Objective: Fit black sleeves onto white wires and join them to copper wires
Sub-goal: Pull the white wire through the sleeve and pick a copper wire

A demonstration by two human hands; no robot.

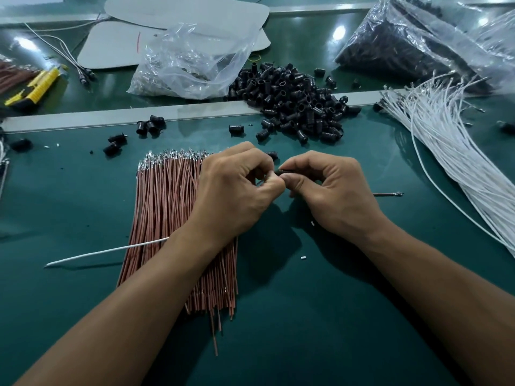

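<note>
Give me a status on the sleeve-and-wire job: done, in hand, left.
Seemingly done: a few sleeved white wires lie far left by the yellow tool. In hand: the left hand pinches a white wire while the right hand pinches a black sleeve where they meet. Left: most of it, judging by the thick copper wire stack, the white wire bundle and the loose sleeve pile.

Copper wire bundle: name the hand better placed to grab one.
Left, probably: the left hand, holding the white wire, is over the copper wire bundle; the right hand pinches the black sleeve beside it.
</note>
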